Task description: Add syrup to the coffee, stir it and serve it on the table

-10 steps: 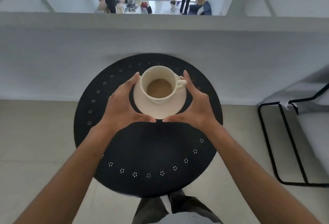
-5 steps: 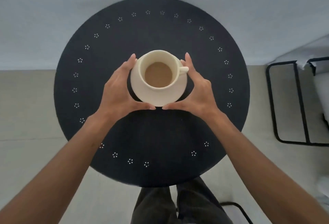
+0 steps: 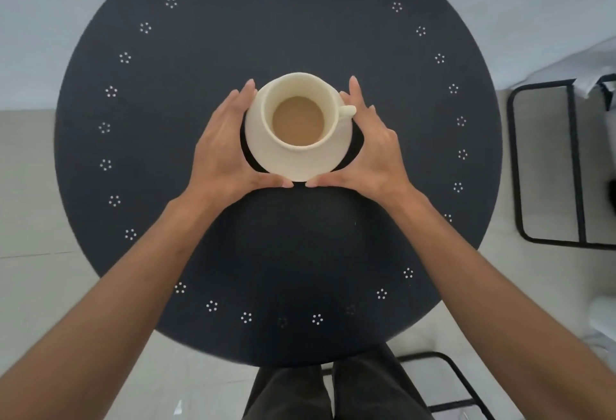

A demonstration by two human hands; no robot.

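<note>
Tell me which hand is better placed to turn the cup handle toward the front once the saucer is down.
Right, probably. The cup handle points right, beside the right hand. The left hand holds the saucer on the far side.

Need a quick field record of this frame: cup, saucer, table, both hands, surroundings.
cup: cream, upright on the saucer, handle toward the right hand
contents: light brown coffee, no spoon in it
saucer: cream, held at its edges
table: round, black, ring of dotted flower marks
left hand: cupping the saucer's left edge
right hand: cupping the saucer's right edge
contact with table: cannot tell
surroundings: black metal frame at right
</note>
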